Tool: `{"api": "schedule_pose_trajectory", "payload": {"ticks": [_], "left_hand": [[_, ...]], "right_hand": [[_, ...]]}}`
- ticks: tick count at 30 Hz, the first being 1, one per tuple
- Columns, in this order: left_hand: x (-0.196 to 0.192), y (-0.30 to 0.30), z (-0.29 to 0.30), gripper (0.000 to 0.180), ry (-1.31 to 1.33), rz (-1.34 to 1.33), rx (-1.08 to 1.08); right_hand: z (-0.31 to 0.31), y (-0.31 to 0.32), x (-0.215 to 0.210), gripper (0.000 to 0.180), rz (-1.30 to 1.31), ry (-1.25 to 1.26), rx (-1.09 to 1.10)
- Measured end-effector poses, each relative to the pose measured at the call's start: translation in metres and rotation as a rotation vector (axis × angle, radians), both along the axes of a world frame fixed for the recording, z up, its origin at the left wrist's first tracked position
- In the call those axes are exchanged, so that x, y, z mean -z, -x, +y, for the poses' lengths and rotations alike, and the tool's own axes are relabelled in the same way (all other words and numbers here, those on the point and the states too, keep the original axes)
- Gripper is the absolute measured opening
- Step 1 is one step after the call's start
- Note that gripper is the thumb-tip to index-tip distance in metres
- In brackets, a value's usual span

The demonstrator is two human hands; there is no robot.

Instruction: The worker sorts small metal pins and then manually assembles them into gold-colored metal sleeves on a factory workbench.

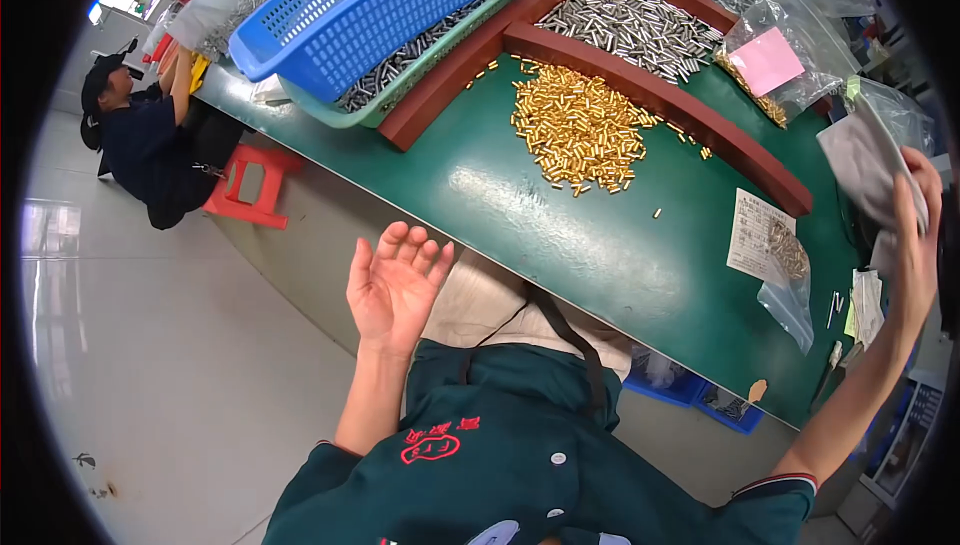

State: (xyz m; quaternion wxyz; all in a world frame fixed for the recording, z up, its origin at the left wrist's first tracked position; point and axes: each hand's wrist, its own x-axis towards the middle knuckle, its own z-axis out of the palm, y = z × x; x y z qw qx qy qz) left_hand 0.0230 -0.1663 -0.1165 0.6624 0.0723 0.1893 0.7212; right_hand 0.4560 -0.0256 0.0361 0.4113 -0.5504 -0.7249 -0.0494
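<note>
My left hand (393, 290) hangs in the air before the table's front edge, palm turned up, fingers apart and slightly curled, with nothing in it. Out at the far right, my right hand (918, 207) grips a flat grey cloth-like piece (862, 167), held up over the table's right end. A heap of small gold-coloured metal pins (580, 130) lies on the green table (640, 255), one pin apart from it. Behind a dark red wooden bar (670, 110) lies a heap of silver metal pins (630, 25).
A blue perforated basket (390, 15) rests on a light green basket (400, 85) of dark metal parts. Clear bags (790, 55) stand at the back right. A paper slip (750, 235) and small bag (788, 295) lie at right. A person (150, 135) sits by a red stool (255, 185).
</note>
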Motion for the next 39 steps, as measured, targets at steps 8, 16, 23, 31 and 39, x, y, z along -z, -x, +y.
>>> {"api": "schedule_pose_trajectory", "payload": {"ticks": [8, 16, 23, 31, 39], "left_hand": [[0.053, 0.068, -0.011, 0.049, 0.169, -0.057, 0.036], [0.110, 0.150, -0.122, 0.057, 0.115, -0.094, -0.499], [0.089, 0.162, -0.156, 0.058, 0.297, -0.101, -0.563], [0.135, 0.170, -0.139, 0.052, 0.525, 0.064, -0.306], [0.128, 0.180, -0.110, 0.044, 0.559, 0.255, -0.626]], "right_hand": [[-0.125, 0.287, 0.098, 0.018, 0.495, 0.332, -1.028], [-0.190, 0.500, 0.261, 0.020, 0.272, 0.264, -1.393], [-0.161, 0.539, 0.309, 0.017, 0.141, 0.695, -1.139], [-0.188, 0.515, 0.287, 0.031, 0.136, 0.501, -1.374], [-0.139, 0.507, 0.260, 0.019, 0.188, 0.586, -1.350]]}}
